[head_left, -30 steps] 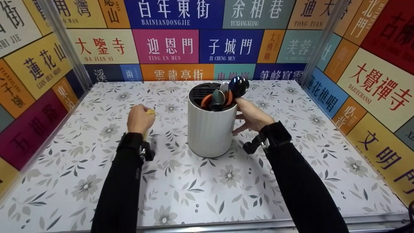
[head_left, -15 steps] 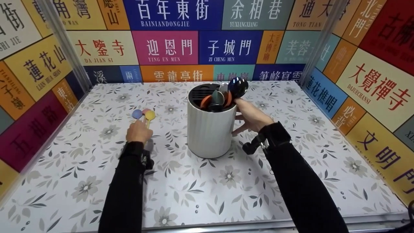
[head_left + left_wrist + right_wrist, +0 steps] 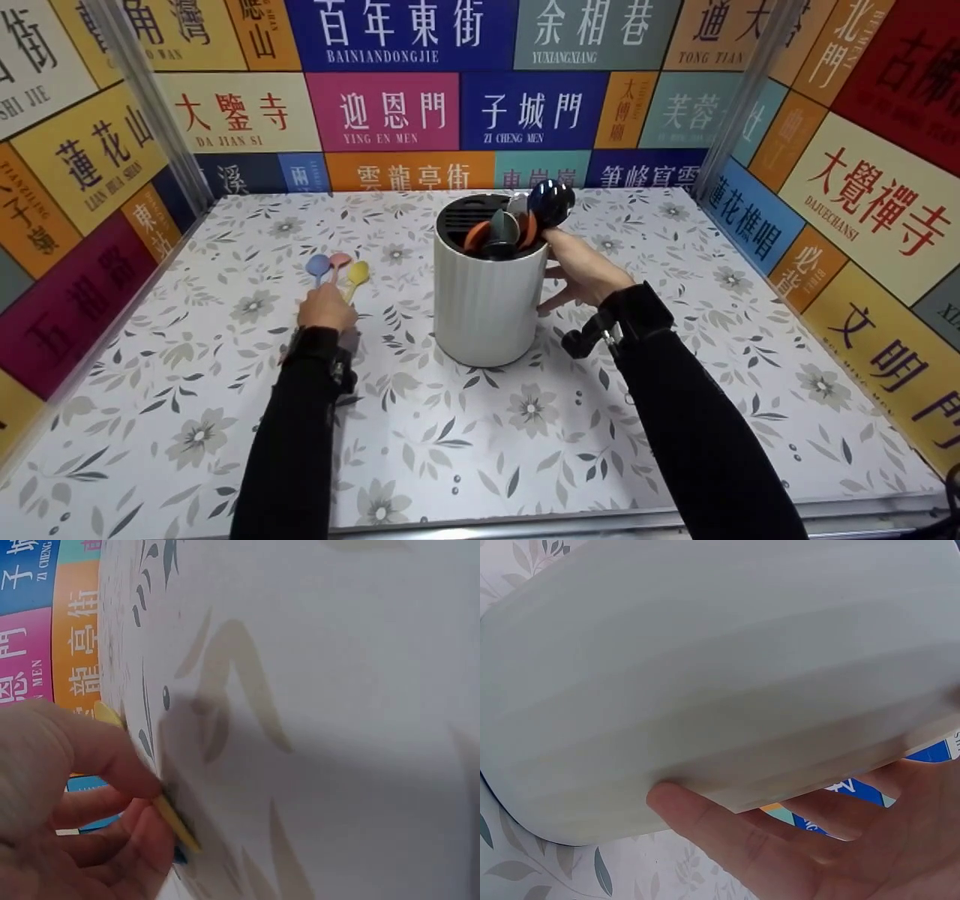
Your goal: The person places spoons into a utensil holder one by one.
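On the left of the table my left hand (image 3: 326,307) pinches the handles of several small spoons, their bowls pointing away from me. The blue spoon (image 3: 318,265), pink spoon (image 3: 340,259) and yellow spoon (image 3: 358,271) fan out past the fingers. In the left wrist view, the yellow handle (image 3: 176,823) sticks out between thumb and fingers. A white ribbed utensil holder (image 3: 487,307) with a black slotted top (image 3: 469,214) stands upright at the middle. Spread fingers of my right hand (image 3: 589,270) press its right side. A shiny black round-headed utensil (image 3: 551,201) leans out beside them.
Orange curved handles (image 3: 478,236) and a dark green piece (image 3: 504,226) poke out of the holder. The table (image 3: 420,465) has a floral cover. Colourful sign-printed panels (image 3: 382,109) enclose its back and sides.
My left hand has turned and come slightly nearer, revealing the spoon bowls. The yellow spoon has swung right, away from the pink one. The right hand and holder stay put.
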Available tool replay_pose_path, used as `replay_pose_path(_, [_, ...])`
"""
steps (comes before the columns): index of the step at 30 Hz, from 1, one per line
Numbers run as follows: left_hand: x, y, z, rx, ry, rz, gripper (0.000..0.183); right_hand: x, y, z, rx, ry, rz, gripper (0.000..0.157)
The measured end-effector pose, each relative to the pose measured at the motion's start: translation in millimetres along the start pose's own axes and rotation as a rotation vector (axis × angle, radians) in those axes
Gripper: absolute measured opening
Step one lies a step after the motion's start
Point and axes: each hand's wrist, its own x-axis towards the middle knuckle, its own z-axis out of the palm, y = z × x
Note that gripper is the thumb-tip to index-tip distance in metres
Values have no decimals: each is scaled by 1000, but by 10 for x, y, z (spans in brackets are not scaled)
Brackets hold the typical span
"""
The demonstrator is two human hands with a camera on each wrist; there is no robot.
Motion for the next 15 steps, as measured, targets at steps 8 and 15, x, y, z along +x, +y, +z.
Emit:
replay_pose_path(8, [-24, -2, -52, 72, -131, -39, 46, 10, 1, 2, 3, 6, 3, 54])
replay_pose_path(15, [-18, -23, -43, 41, -154, -132, 53, 13, 6, 3, 15, 16, 14, 54])
